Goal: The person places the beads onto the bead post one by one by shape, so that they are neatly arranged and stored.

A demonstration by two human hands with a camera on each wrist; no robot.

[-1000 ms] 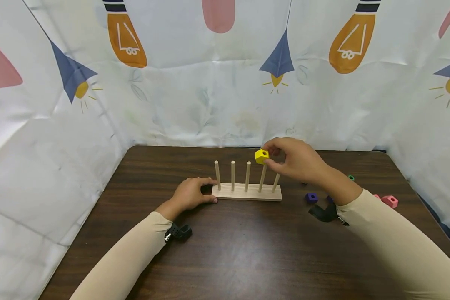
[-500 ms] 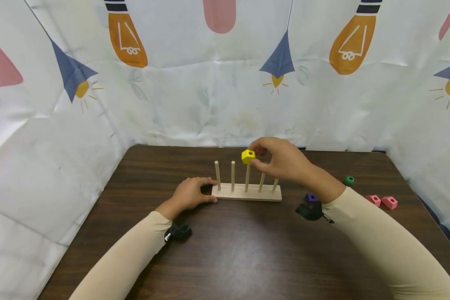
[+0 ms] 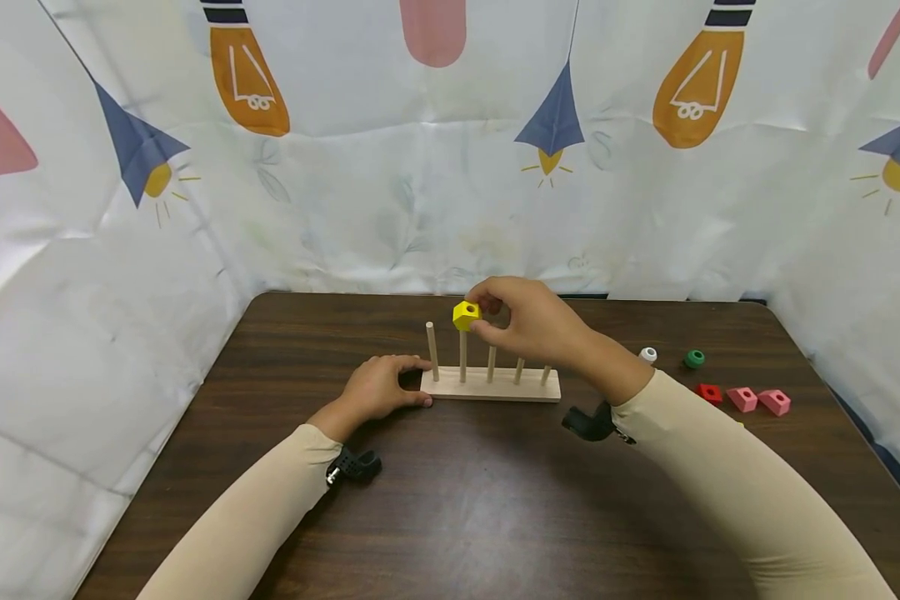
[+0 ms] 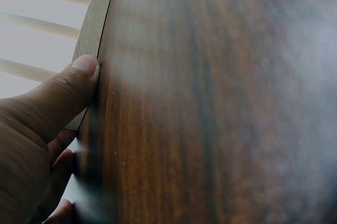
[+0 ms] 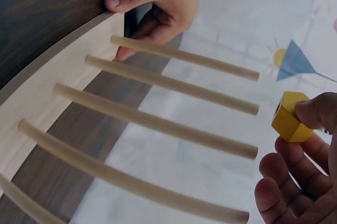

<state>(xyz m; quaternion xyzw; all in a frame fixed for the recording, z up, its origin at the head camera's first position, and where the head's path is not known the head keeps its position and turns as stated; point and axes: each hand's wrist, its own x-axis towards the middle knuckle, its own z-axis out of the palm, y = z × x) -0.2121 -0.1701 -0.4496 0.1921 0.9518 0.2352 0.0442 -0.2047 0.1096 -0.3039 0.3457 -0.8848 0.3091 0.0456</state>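
Note:
My right hand (image 3: 532, 321) pinches a yellow six-sided block (image 3: 466, 316) with a hole through it, between thumb and fingertips. In the head view the block overlaps the top of the second peg from the left on a wooden peg stand (image 3: 487, 393). From the right wrist, the yellow block (image 5: 291, 124) shows beyond the peg tips, apart from them, its hole turned toward the pegs. Several upright bare pegs rise from the stand. My left hand (image 3: 375, 387) grips the stand's left end, and its thumb (image 4: 84, 68) presses the front edge in the left wrist view.
Right of the stand on the dark wooden table (image 3: 450, 500) lie a white bead (image 3: 648, 356), a green bead (image 3: 694, 359), a red block (image 3: 708, 392) and two pink blocks (image 3: 742, 399). My right sleeve hides part of that area. A patterned cloth (image 3: 420, 208) hangs behind.
My right hand has carried the yellow block left along the peg tops, from the fourth peg to the second. The white bead and red block came into sight; purple blocks went behind the arm.

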